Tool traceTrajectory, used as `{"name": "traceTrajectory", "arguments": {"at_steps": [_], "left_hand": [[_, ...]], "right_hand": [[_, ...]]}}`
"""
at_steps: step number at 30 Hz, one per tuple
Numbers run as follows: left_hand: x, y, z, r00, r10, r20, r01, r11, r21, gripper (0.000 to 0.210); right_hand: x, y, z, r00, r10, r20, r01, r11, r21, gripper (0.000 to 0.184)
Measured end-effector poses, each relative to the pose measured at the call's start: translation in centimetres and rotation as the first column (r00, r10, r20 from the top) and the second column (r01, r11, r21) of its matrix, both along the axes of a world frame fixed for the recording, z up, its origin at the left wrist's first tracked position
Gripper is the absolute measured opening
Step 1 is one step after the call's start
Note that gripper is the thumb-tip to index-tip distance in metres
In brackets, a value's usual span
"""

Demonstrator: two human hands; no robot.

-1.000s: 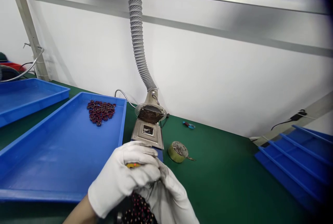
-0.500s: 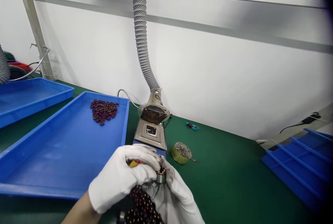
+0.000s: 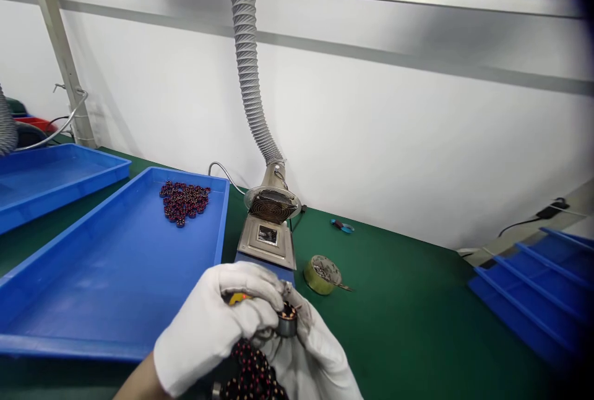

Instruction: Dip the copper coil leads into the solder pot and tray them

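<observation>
Small coil ring [image 3: 288, 321] between left hand [image 3: 218, 326] and right hand [image 3: 315, 356] fingertips.

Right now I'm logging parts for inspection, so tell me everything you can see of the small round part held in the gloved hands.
The small round part is a short metal ring with a grey, shiny outer wall and dark reddish-brown windings inside its top. It sits upright, open face up, pinched between the white-gloved left hand and right hand, low in the view just in front of the solder pot. Thin wire ends seem to stick out; finer detail is too small to tell.
</observation>
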State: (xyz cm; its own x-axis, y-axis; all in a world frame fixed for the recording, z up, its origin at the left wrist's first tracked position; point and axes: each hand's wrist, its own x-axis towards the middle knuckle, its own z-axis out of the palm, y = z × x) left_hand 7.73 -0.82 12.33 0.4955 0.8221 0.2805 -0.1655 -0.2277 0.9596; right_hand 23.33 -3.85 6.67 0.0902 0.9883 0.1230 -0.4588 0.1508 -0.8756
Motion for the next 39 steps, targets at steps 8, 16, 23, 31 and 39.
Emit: {"name": "traceTrajectory", "arguments": {"at_steps": [8, 16, 23, 31, 39], "left_hand": [[-0.2, -0.3, 0.0, 0.961, 0.277, 0.031, -0.274, 0.96, -0.064, 0.02], [2.4, 0.0, -1.5, 0.885, 0.25, 0.392, -0.083, 0.915, -0.395, 0.011], [1.3, 0.4, -0.3, 0.966, 0.164, 0.199, -0.065, 0.902, -0.428, 0.019], [0.8, 0.0, -1.2, 0.89, 0.334, 0.31, -0.255, 0.929, -0.268, 0.021], [1.4, -0.2, 0.1, 0.959, 0.201, 0.2, -0.095, 0.893, -0.44, 0.017]], "right_hand": [[-3.3, -0.4, 0.9, 0.754, -0.643, 0.133, 0.542, 0.724, 0.427, 0.025], [-4.3, -1.2, -1.0, 0.396, -0.871, 0.291, 0.509, 0.473, 0.719, 0.039], [-4.2, -1.0, -0.9, 0.407, -0.892, 0.196, 0.566, 0.415, 0.713, 0.035], [-4.5, -1.1, -0.5, 0.429, -0.88, 0.202, 0.552, 0.433, 0.713, 0.031], [-4.7, -1.3, -0.3, 0.48, -0.844, 0.239, 0.528, 0.496, 0.689, 0.034]]}}
